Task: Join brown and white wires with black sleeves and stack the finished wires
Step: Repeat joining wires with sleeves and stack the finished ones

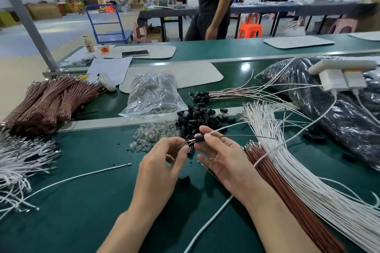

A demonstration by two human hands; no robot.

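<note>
My right hand [218, 156] pinches a black sleeve [199, 139] with a brown wire [250, 136] and a white wire [226, 128] running out of it to the right. My left hand [162, 162] pinches the wires' metal ends just left of the sleeve. A second black sleeve [191, 150] hangs between my fingers. Loose black sleeves [197, 117] lie heaped just beyond my hands. Finished wires [226, 93] with sleeves lie stacked farther back. Loose brown wires [287, 197] and white wires [308, 170] fan out on the right.
Bundled brown wires [47, 102] lie at the left, tangled white wires [18, 162] below them. A clear bag [154, 94] and small clear beads [152, 135] sit mid-table. A dark bag [339, 113] with white chargers [339, 80] is at right. A person stands beyond the table.
</note>
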